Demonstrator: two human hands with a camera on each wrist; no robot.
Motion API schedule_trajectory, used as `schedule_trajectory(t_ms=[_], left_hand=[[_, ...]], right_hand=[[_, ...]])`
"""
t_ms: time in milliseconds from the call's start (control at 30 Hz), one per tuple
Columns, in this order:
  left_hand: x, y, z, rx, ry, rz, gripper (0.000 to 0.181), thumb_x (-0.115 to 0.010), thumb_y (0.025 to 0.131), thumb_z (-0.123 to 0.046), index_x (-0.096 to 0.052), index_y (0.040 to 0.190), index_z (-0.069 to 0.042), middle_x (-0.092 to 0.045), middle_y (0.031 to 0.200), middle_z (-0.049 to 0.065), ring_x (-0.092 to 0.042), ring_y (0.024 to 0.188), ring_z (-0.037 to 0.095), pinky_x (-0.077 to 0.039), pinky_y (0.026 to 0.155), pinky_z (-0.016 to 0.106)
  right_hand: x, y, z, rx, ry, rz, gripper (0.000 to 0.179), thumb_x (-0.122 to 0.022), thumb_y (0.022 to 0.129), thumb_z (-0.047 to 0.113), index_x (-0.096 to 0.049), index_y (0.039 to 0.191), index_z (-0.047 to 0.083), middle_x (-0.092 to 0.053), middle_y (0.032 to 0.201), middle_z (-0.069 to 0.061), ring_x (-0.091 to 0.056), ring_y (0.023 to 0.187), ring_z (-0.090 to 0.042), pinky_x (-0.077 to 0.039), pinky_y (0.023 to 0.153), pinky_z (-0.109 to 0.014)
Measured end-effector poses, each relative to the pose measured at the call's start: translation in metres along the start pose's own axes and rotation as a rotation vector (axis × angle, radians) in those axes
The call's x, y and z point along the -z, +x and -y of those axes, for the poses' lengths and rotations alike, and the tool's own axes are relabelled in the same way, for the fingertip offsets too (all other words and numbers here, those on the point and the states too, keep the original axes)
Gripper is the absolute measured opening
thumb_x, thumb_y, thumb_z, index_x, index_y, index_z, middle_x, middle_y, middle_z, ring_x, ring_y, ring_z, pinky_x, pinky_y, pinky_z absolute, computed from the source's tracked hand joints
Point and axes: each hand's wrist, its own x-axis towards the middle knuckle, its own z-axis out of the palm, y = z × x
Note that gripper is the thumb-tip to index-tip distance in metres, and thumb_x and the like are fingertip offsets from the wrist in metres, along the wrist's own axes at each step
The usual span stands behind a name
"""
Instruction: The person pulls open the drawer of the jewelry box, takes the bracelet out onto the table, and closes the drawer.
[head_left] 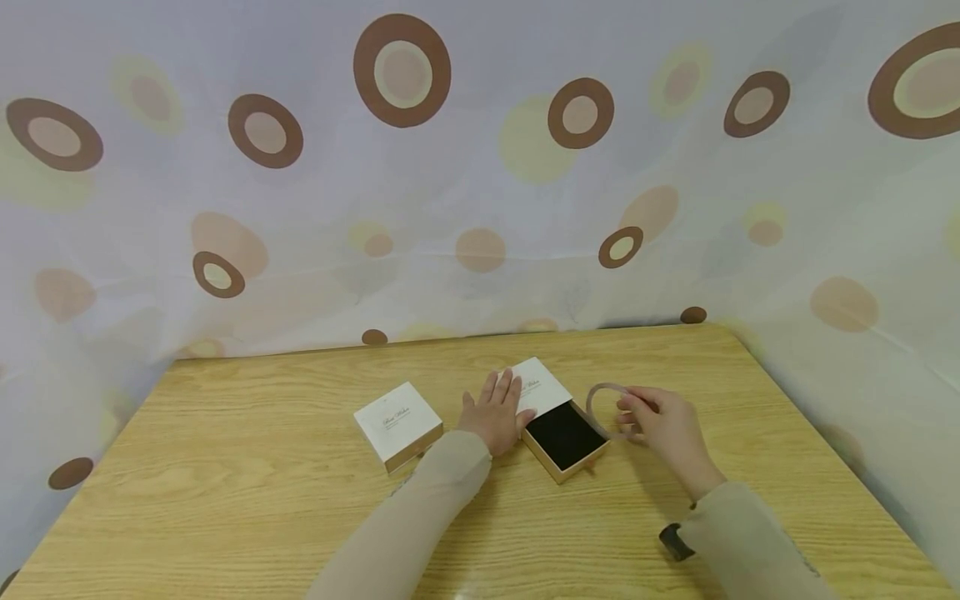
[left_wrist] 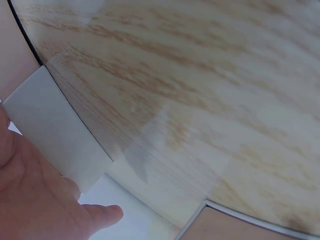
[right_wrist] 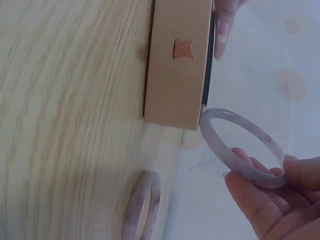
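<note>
My left hand point(head_left: 497, 417) lies with straight fingers on the white sleeve point(head_left: 543, 387) of a drawer-style jewelry box. The box's tan tray, lined in black point(head_left: 564, 435), is pulled partly out toward me. Between thumb and fingers, my right hand point(head_left: 663, 433) pinches a pale lilac bangle point(right_wrist: 220, 147). The bangle is tilted, its far edge right at the tray's corner in the right wrist view. A second, similar bangle point(right_wrist: 134, 212) is on the tabletop there; the head view does not show it plainly. In the left wrist view, the left hand's thumb point(left_wrist: 102, 215) sticks out beside a white surface.
A matching white-topped box point(head_left: 399, 421), closed, sits left of my left hand. The wood-grain table point(head_left: 247, 467) extends to both sides. A patterned cloth point(head_left: 480, 167) hangs along the table's back edge and right side. A dark band point(head_left: 675, 542) is at my right wrist.
</note>
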Motion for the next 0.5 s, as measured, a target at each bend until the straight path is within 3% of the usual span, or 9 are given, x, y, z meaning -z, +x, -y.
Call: schedule_trajectory(t_ms=[200,500], left_hand=[[0.003,-0.002,-0.001,-0.001,-0.007,0.006,0.063,-0.024,0.105,-0.047,-0.015,0.157,-0.013,-0.009,0.163,0.002,-0.005,0.149,0.021,-0.020,0.113,0.055],[0.001,-0.001,0.000,0.003,-0.018,0.012,0.063,-0.024,0.105,-0.047,-0.015,0.157,-0.014,-0.007,0.163,0.001,-0.004,0.149,0.020,-0.018,0.114,0.055]], right_hand=[[0.010,-0.001,-0.005,0.022,-0.025,-0.026,0.033,-0.047,0.102,0.001,-0.050,0.125,-0.022,-0.064,0.109,-0.032,-0.070,0.088,-0.032,-0.057,0.072,-0.027],[0.018,-0.001,-0.011,0.004,-0.046,-0.036,0.036,-0.049,0.102,0.003,-0.048,0.126,-0.023,-0.064,0.110,-0.031,-0.071,0.084,-0.025,-0.057,0.072,-0.026]])
